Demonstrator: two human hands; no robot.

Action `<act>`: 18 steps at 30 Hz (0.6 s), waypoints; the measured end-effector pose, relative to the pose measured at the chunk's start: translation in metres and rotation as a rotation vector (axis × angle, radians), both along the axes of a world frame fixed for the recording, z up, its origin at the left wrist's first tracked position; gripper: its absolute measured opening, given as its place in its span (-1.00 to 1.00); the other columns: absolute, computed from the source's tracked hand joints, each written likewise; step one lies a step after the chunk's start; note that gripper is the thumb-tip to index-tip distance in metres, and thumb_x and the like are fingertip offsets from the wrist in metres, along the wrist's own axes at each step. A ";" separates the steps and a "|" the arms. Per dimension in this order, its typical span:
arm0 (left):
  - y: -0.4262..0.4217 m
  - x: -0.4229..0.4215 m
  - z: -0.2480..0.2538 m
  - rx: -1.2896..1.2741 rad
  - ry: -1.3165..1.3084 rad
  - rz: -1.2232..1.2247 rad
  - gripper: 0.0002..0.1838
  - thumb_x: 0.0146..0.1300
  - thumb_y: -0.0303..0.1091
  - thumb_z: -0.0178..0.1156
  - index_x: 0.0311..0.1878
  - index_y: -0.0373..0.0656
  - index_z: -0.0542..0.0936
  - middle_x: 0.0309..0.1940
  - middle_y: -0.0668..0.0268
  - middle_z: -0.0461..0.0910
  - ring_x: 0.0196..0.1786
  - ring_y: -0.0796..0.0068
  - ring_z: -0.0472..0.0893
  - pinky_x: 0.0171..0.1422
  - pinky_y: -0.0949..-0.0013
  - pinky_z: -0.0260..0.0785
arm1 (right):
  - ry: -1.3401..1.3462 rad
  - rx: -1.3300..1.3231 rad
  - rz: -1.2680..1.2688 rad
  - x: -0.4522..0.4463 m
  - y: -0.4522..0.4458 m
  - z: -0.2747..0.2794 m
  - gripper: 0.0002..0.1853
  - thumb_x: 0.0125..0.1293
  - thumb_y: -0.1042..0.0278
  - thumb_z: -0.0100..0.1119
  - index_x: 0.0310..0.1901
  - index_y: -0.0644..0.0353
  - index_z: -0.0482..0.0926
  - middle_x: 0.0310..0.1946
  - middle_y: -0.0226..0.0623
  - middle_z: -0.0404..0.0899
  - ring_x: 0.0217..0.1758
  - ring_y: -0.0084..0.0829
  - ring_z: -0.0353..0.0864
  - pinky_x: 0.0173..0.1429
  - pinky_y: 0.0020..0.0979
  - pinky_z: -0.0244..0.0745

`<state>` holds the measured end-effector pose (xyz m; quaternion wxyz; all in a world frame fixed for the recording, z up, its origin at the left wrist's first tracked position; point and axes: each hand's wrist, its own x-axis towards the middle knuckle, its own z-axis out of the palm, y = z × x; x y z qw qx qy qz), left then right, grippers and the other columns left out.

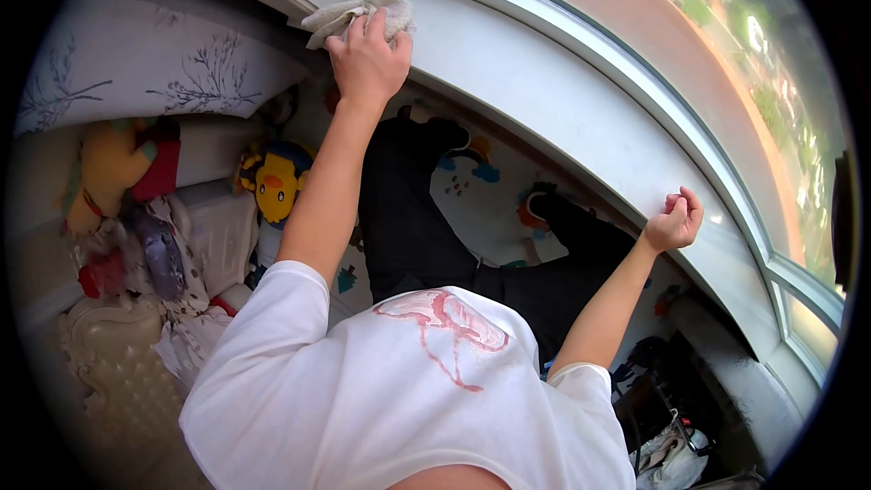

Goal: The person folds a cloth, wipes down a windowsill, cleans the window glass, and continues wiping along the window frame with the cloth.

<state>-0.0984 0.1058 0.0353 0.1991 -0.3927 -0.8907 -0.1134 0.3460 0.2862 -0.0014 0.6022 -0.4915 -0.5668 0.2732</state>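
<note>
A pale, crumpled cloth (334, 20) lies at the left end of the white windowsill (508, 63). My left hand (370, 59) presses on it with bent fingers, and the cloth bunches around the fingertips. Farther right, my right hand (674, 220) rests at the sill's inner edge, its fingers curled in and nothing visible in them. The window frame (617, 86) runs along the far side of the sill.
A curtain with branch prints (209, 63) hangs at the left. Below it are a plush toy (113, 168), a yellow duck figure (274, 183) and a tufted cream headboard (127, 372). Dark items and a bag (671, 458) sit at the lower right.
</note>
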 end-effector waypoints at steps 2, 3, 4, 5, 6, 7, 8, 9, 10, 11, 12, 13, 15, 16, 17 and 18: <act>-0.005 0.008 0.014 0.046 -0.197 -0.038 -0.45 0.35 -0.05 0.06 0.29 -0.17 0.55 0.13 0.11 0.65 0.16 0.14 0.59 0.36 0.14 0.21 | -0.008 -0.011 -0.010 -0.002 -0.001 0.002 -0.79 0.27 0.53 0.00 -0.23 0.34 0.67 -0.49 -0.34 0.59 -0.44 -0.59 0.54 -0.35 -0.62 0.43; -0.007 0.008 0.022 0.069 -0.297 -0.057 -0.44 0.36 -0.05 0.03 0.31 -0.18 0.53 0.13 0.10 0.65 0.16 0.12 0.59 0.35 0.16 0.23 | -0.014 -0.017 -0.015 -0.002 -0.002 0.003 -0.79 0.27 0.53 0.00 -0.23 0.34 0.67 -0.49 -0.34 0.59 -0.44 -0.59 0.54 -0.35 -0.61 0.44; -0.012 -0.001 0.029 0.088 -0.448 -0.053 -0.48 0.36 -0.11 0.00 0.32 -0.10 0.53 0.18 0.17 0.63 0.10 -0.02 0.54 0.36 0.13 0.27 | -0.012 -0.016 -0.007 -0.002 -0.001 0.003 -0.79 0.27 0.53 0.00 -0.24 0.35 0.67 -0.48 -0.34 0.59 -0.44 -0.58 0.54 -0.35 -0.61 0.44; -0.018 -0.008 0.031 0.080 -0.329 -0.083 -0.48 0.36 -0.12 0.01 0.31 -0.10 0.54 0.18 0.18 0.63 0.10 -0.02 0.54 0.35 0.11 0.28 | -0.011 -0.016 0.000 -0.002 -0.001 0.003 -0.79 0.27 0.53 0.00 -0.24 0.35 0.67 -0.48 -0.33 0.60 -0.43 -0.58 0.54 -0.34 -0.61 0.44; -0.023 -0.014 0.031 0.071 -0.210 -0.114 -0.49 0.36 -0.13 0.01 0.30 -0.10 0.55 0.18 0.20 0.63 0.10 -0.02 0.53 0.35 0.08 0.29 | -0.009 -0.017 0.006 -0.001 -0.001 0.003 -0.79 0.27 0.54 0.00 -0.24 0.35 0.67 -0.48 -0.33 0.60 -0.43 -0.58 0.54 -0.34 -0.60 0.45; -0.026 -0.021 0.032 0.062 -0.090 -0.146 -0.50 0.35 -0.14 0.01 0.29 -0.10 0.55 0.18 0.21 0.63 0.10 -0.02 0.53 0.35 0.05 0.30 | -0.021 -0.014 0.005 0.000 -0.001 0.002 -0.79 0.26 0.54 0.00 -0.24 0.35 0.67 -0.47 -0.33 0.60 -0.43 -0.57 0.54 -0.34 -0.60 0.45; -0.027 -0.028 0.029 0.082 -0.021 -0.238 -0.52 0.31 -0.17 0.04 0.26 -0.09 0.58 0.17 0.17 0.62 0.17 -0.04 0.52 0.37 0.02 0.30 | -0.031 -0.013 0.004 0.000 -0.002 0.002 -0.79 0.26 0.55 0.00 -0.25 0.35 0.67 -0.47 -0.33 0.60 -0.43 -0.57 0.54 -0.34 -0.59 0.45; -0.026 -0.038 0.021 0.113 -0.030 -0.323 -0.52 0.30 -0.17 0.04 0.25 -0.09 0.59 0.18 0.16 0.61 0.20 -0.05 0.51 0.39 0.03 0.29 | -0.039 -0.011 0.006 0.000 -0.002 0.001 -0.79 0.26 0.55 -0.01 -0.25 0.35 0.67 -0.47 -0.32 0.60 -0.43 -0.57 0.55 -0.34 -0.59 0.46; -0.027 -0.048 0.007 0.144 -0.040 -0.405 -0.51 0.28 -0.17 0.04 0.24 -0.08 0.59 0.18 0.14 0.61 0.24 -0.06 0.50 0.41 0.04 0.28 | -0.049 -0.006 0.006 -0.001 -0.003 0.000 -0.79 0.26 0.55 -0.01 -0.25 0.35 0.67 -0.47 -0.32 0.60 -0.43 -0.56 0.55 -0.34 -0.58 0.46; -0.027 -0.054 -0.004 0.175 -0.049 -0.486 -0.51 0.27 -0.17 0.04 0.23 -0.08 0.60 0.19 0.13 0.60 0.27 -0.07 0.48 0.42 0.05 0.27 | -0.058 0.001 0.007 0.000 -0.002 -0.001 -0.79 0.26 0.56 -0.01 -0.25 0.35 0.67 -0.47 -0.32 0.61 -0.43 -0.56 0.55 -0.33 -0.58 0.46; -0.027 -0.056 -0.017 0.260 -0.126 -0.538 -0.47 0.23 -0.10 0.05 0.24 -0.07 0.60 0.22 0.10 0.58 0.32 -0.11 0.45 0.48 0.01 0.21 | -0.067 0.008 0.008 0.000 -0.002 -0.001 -0.79 0.26 0.56 -0.01 -0.26 0.36 0.67 -0.47 -0.32 0.61 -0.43 -0.56 0.55 -0.33 -0.57 0.46; -0.026 -0.052 -0.017 0.282 -0.104 -0.526 -0.45 0.22 -0.07 0.06 0.25 -0.06 0.59 0.22 0.10 0.58 0.32 -0.13 0.45 0.48 -0.02 0.19 | -0.068 0.006 0.008 0.000 -0.002 -0.001 -0.79 0.25 0.56 -0.01 -0.26 0.36 0.67 -0.47 -0.32 0.61 -0.44 -0.56 0.55 -0.33 -0.57 0.46; -0.022 -0.040 -0.020 0.325 -0.062 -0.505 -0.40 0.19 -0.01 0.08 0.26 -0.05 0.59 0.22 0.10 0.58 0.31 -0.16 0.45 0.50 -0.09 0.16 | -0.071 0.003 0.003 0.000 -0.003 0.000 -0.79 0.25 0.57 -0.02 -0.26 0.36 0.67 -0.47 -0.32 0.61 -0.44 -0.56 0.54 -0.33 -0.57 0.47; -0.019 -0.037 -0.022 0.343 -0.062 -0.490 -0.37 0.16 0.06 0.10 0.27 0.01 0.59 0.21 0.11 0.58 0.31 -0.19 0.45 0.50 -0.16 0.13 | -0.077 0.005 0.003 -0.001 -0.003 0.000 -0.78 0.25 0.57 -0.02 -0.27 0.36 0.67 -0.47 -0.32 0.61 -0.45 -0.56 0.54 -0.33 -0.57 0.46; -0.017 -0.032 -0.023 0.349 -0.059 -0.477 -0.38 0.15 0.06 0.11 0.26 0.03 0.61 0.20 0.11 0.59 0.30 -0.18 0.45 0.50 -0.16 0.13 | -0.082 0.008 0.003 -0.002 -0.003 0.001 -0.78 0.25 0.57 -0.02 -0.27 0.36 0.67 -0.47 -0.32 0.61 -0.45 -0.56 0.54 -0.33 -0.57 0.46; -0.015 -0.027 -0.024 0.354 -0.056 -0.463 -0.39 0.14 0.07 0.12 0.25 0.04 0.62 0.19 0.12 0.59 0.30 -0.18 0.46 0.49 -0.17 0.13 | -0.087 0.010 0.004 -0.003 -0.004 0.001 -0.78 0.25 0.57 -0.02 -0.27 0.36 0.67 -0.47 -0.32 0.61 -0.45 -0.56 0.54 -0.33 -0.57 0.46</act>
